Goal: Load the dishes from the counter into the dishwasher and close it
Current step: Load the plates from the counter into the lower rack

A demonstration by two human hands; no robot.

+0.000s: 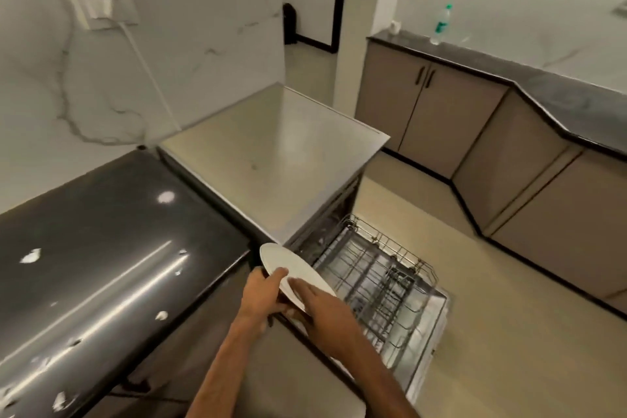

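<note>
A white plate (288,263) is tilted in the air just past the corner of the black counter (101,241), above the near edge of the dishwasher's pulled-out wire rack (383,275). My left hand (263,292) grips the plate's lower left rim, thumb on top. Over the plate's lower right part lies my right hand (325,316), fingers flat on its face. The dishwasher (271,153) has a pale steel top, and its door (427,346) lies open and flat. The rack looks bare of dishes.
Bright reflections dot the glossy black counter. A wall socket with a white cable (101,3) is at the upper left. A second counter (543,78) over beige cabinets runs along the right, with a water bottle (441,24) and a small cup (394,26). Beige floor surrounds the open door.
</note>
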